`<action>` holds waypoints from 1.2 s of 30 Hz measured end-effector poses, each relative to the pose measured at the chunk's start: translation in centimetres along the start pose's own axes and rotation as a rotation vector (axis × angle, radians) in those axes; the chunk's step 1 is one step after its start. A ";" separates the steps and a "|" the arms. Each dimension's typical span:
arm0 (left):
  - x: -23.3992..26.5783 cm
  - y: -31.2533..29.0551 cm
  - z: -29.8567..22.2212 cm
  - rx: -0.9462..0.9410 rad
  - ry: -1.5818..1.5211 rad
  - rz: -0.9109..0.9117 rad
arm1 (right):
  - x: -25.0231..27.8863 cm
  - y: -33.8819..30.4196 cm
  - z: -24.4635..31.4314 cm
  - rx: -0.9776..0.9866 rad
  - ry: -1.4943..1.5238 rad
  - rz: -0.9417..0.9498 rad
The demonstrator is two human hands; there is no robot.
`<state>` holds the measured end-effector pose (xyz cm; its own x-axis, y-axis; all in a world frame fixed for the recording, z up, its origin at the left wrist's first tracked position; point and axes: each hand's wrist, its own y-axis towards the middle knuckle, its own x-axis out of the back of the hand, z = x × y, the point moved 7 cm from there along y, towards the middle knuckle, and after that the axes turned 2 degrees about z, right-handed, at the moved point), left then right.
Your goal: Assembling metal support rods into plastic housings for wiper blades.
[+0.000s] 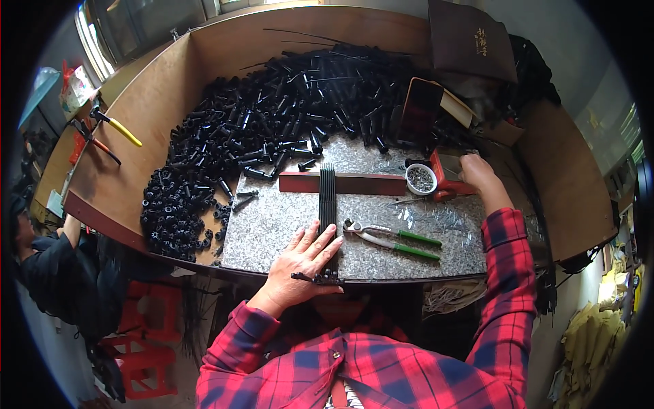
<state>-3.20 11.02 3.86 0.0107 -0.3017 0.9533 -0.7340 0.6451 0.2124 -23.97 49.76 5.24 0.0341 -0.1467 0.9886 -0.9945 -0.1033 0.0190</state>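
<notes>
The left hand point(300, 266) lies flat at the table's point(266, 238) near edge, grip spread wide over a bundle of thin black rods point(328, 204), which run away from that edge across a dark red bar point(375, 185). Toward the right edge, the right hand point(478, 170) is curled beside a red plastic piece point(446, 180); whether its grip holds anything I cannot tell. Green-handled pincers point(395, 232) lie between the hands.
</notes>
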 end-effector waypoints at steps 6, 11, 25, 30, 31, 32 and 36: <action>0.2 -0.1 0.1 0.007 -0.007 0.016 | 0.8 -0.5 0.6 -0.017 -0.030 -0.008; 0.3 0.0 0.2 0.001 -0.005 0.021 | 1.2 -0.2 0.3 -0.009 -0.021 -0.098; 0.1 -0.2 0.1 0.006 -0.007 0.021 | 2.6 -1.3 1.1 -0.066 -0.029 -0.028; -0.2 0.2 0.2 -0.002 -0.007 0.032 | 6.3 -2.3 4.7 0.019 0.040 -0.285; -0.1 0.3 0.1 -0.002 -0.008 0.028 | 7.6 -2.7 6.7 0.105 0.125 -0.387; 0.1 0.0 0.2 0.012 -0.002 0.027 | 8.3 -2.7 9.8 0.240 0.109 -0.435; 0.1 -0.2 0.2 0.012 0.008 0.024 | 9.1 -3.3 18.9 0.548 0.232 -0.471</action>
<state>-3.22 10.74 3.85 -0.0011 -0.2806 0.9598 -0.7421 0.6436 0.1873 -18.48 30.18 11.39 0.3611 0.2384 0.9016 -0.6864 -0.5864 0.4300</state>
